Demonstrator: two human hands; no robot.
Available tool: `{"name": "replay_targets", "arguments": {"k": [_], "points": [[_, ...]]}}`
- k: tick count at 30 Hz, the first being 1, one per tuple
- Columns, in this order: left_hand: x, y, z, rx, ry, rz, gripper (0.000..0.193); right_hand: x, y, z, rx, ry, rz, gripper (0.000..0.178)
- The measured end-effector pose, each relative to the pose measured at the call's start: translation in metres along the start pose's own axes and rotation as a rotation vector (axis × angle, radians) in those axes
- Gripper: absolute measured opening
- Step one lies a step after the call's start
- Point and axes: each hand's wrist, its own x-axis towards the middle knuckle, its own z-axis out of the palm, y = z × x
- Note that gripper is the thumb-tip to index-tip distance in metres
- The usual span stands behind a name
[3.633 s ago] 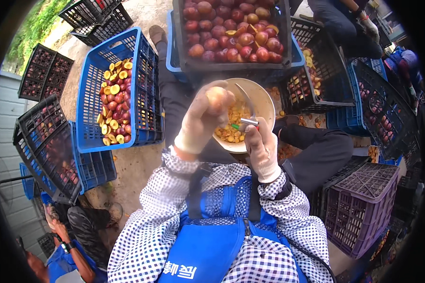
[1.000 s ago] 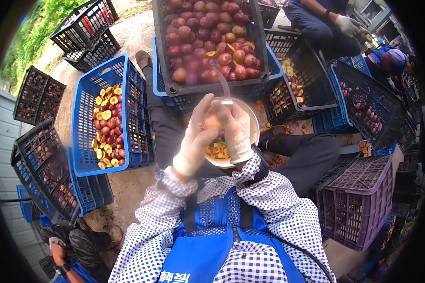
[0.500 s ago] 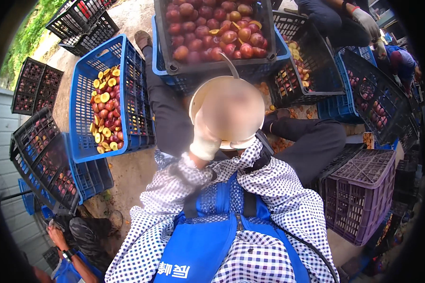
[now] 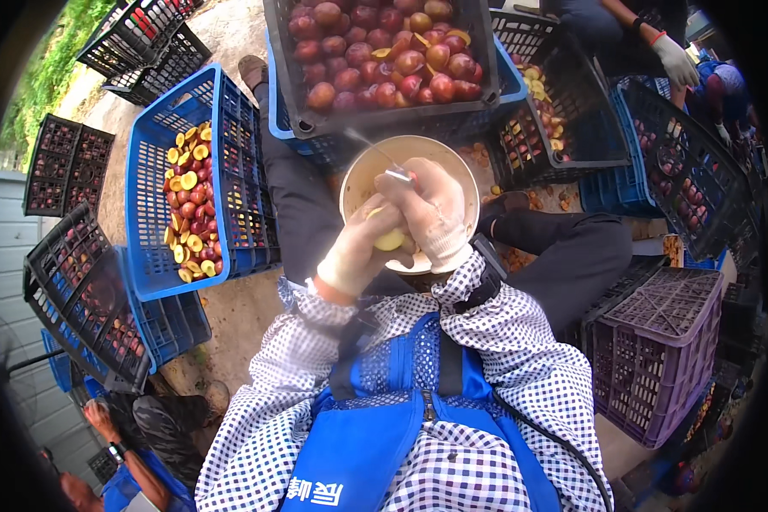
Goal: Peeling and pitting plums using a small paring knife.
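Observation:
Both my hands wear pale gloves and meet over a cream bucket (image 4: 346, 189) between my legs. My left hand (image 4: 352, 254) is closed around a piece of plum (image 4: 390, 240) whose yellow flesh shows. In the fist of my right hand (image 4: 439, 209) is a small knife (image 4: 398, 174), its thin blade pointing up and left past the bucket's far rim. The two hands touch each other. Just beyond the bucket, a black crate (image 4: 384, 119) full of whole red plums (image 4: 350, 51) rests on a blue crate (image 4: 273, 111).
At left, a blue crate (image 4: 136, 213) holds halved plums (image 4: 192, 200). A dark crate (image 4: 602, 158) with cut fruit stands at far right, a purple crate (image 4: 653, 367) at near right. Another person's gloved hand (image 4: 676, 60) is at upper right; a co-worker's forearm (image 4: 145, 478) shows at lower left.
The knife blade has swung from above the bucket's far rim toward the left. My hands, blurred before, are now distinct, and the plum's yellow flesh has come into sight.

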Motion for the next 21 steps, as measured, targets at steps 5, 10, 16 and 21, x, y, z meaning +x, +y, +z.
{"name": "replay_targets", "arguments": {"k": [5, 10, 16, 21], "points": [[-0.037, 0.033, -0.109, -0.441, 0.082, 0.475, 0.074, 0.000, -0.019, 0.005, 0.347, 0.207, 0.282, 0.017], [-0.035, 0.072, -0.149, -0.309, 0.162, 0.464, 0.086, -0.014, 0.010, -0.023, 0.284, 0.330, 0.323, 0.029], [0.179, 0.110, 0.006, 1.150, 0.376, 0.736, 0.058, -0.031, 0.025, -0.049, 0.164, 0.364, 0.354, 0.027], [0.293, 0.110, 0.040, 1.685, 0.314, 0.778, 0.057, -0.030, 0.031, -0.049, 0.179, 0.344, 0.518, 0.023]]}}
